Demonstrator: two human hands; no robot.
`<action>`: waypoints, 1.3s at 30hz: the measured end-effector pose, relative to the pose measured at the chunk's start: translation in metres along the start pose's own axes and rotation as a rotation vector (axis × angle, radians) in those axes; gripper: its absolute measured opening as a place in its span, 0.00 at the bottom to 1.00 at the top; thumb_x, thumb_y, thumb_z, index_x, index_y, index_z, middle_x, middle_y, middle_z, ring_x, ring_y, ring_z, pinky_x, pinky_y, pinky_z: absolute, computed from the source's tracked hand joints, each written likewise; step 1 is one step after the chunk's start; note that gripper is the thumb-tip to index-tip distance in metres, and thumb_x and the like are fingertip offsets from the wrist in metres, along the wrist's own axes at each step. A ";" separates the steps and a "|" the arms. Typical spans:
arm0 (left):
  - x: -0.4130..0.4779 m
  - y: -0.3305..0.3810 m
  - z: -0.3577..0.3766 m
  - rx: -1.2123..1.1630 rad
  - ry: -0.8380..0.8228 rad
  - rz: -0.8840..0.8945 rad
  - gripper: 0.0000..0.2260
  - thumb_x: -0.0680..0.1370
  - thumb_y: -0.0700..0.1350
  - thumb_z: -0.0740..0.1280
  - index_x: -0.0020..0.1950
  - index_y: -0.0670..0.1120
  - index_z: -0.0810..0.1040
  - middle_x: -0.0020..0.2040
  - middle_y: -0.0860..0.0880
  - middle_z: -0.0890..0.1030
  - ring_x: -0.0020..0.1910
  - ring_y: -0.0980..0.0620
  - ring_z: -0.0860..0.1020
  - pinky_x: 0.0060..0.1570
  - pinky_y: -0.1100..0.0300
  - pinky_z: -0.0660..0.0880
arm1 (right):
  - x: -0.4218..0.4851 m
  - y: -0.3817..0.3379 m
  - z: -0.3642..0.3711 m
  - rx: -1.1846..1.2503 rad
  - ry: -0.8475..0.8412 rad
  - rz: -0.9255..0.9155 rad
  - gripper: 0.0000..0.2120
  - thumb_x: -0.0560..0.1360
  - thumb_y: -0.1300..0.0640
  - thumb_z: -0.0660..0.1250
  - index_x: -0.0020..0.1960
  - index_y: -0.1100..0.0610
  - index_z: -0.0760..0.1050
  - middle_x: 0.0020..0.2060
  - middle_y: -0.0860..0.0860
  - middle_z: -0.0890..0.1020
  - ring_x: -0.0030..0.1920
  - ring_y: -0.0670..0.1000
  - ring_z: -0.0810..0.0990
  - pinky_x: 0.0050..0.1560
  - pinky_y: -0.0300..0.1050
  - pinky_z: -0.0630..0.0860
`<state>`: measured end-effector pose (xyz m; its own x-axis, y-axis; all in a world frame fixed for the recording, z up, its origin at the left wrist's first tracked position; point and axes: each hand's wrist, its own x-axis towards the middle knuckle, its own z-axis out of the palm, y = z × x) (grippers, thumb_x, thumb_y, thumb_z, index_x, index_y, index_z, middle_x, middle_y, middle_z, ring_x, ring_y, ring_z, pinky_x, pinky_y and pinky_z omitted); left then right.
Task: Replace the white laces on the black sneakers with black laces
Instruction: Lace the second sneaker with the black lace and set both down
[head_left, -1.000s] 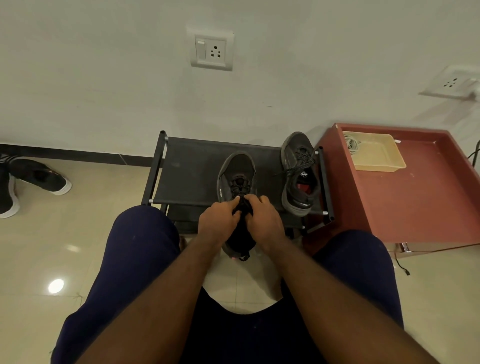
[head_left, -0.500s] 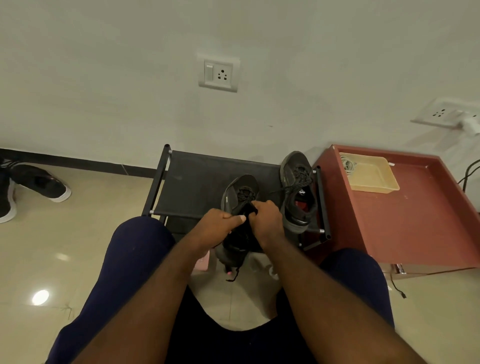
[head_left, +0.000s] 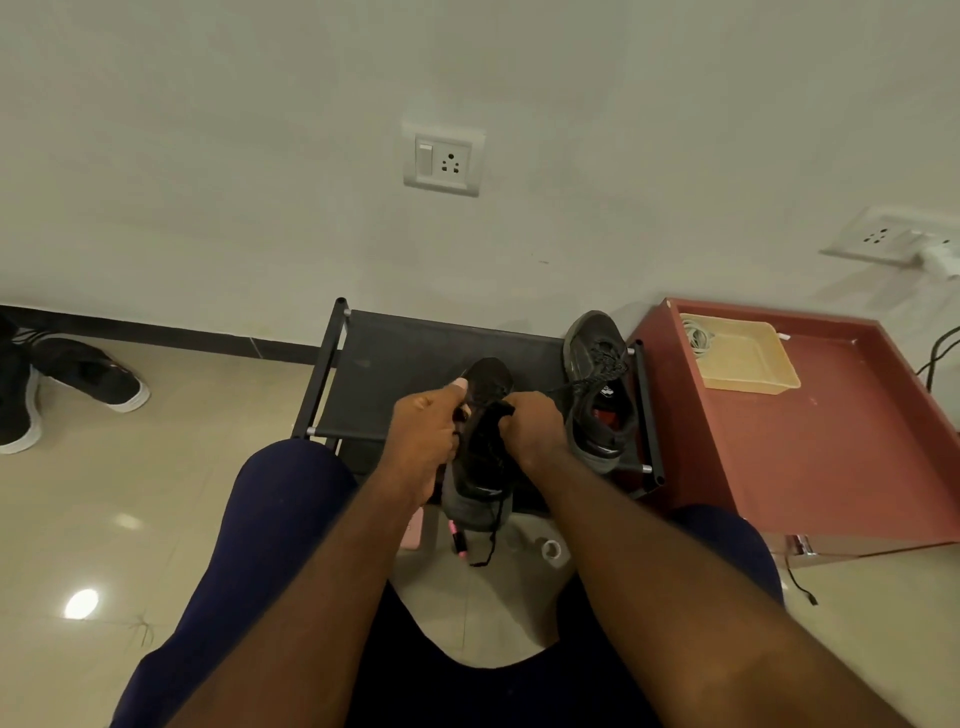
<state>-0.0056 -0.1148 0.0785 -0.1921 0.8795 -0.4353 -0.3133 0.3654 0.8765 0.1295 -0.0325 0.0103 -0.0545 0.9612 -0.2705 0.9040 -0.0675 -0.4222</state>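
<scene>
My left fingers (head_left: 448, 401) and right fingers (head_left: 511, 411) are curled tight on this sneaker's (head_left: 480, 467) black lace (head_left: 493, 535), nearly laced I reckon, and the other sneaker (head_left: 597, 384) just right of them looks done.

No text, brand or number could be read.

- Held sneaker (head_left: 480, 467), frame centre: a faint pale streak on its side was too blurred to make out.
- Second sneaker (head_left: 597, 395), on the rack (head_left: 405, 364) at 2 o'clock from the first: it had a small white mark on the tongue and a red patch inside, neither legible.
- Wall socket (head_left: 443, 160), at 12 o'clock: any marking on the plate was too small to read.
</scene>
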 end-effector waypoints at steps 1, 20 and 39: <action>0.003 -0.001 -0.003 0.027 0.077 0.020 0.13 0.82 0.47 0.64 0.39 0.43 0.78 0.29 0.49 0.72 0.25 0.56 0.66 0.25 0.64 0.63 | 0.002 -0.001 -0.003 0.004 0.014 -0.016 0.07 0.74 0.62 0.62 0.38 0.54 0.74 0.46 0.58 0.82 0.47 0.62 0.80 0.41 0.46 0.71; 0.023 -0.050 -0.025 0.918 0.095 0.364 0.09 0.81 0.41 0.64 0.57 0.45 0.81 0.49 0.48 0.83 0.46 0.53 0.81 0.51 0.52 0.80 | -0.077 0.019 0.005 0.430 0.184 0.157 0.21 0.70 0.34 0.71 0.45 0.50 0.70 0.42 0.49 0.77 0.41 0.49 0.77 0.44 0.52 0.79; 0.007 -0.057 0.006 0.757 -0.197 0.513 0.10 0.79 0.39 0.66 0.58 0.47 0.82 0.46 0.51 0.84 0.44 0.57 0.82 0.47 0.59 0.78 | -0.111 0.021 -0.025 0.626 0.033 -0.187 0.21 0.79 0.64 0.67 0.70 0.54 0.70 0.45 0.47 0.83 0.47 0.43 0.82 0.51 0.38 0.79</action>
<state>0.0167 -0.1280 0.0265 0.0437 0.9988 0.0237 0.4684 -0.0414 0.8825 0.1654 -0.1335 0.0527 -0.1653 0.9788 -0.1211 0.4620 -0.0316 -0.8863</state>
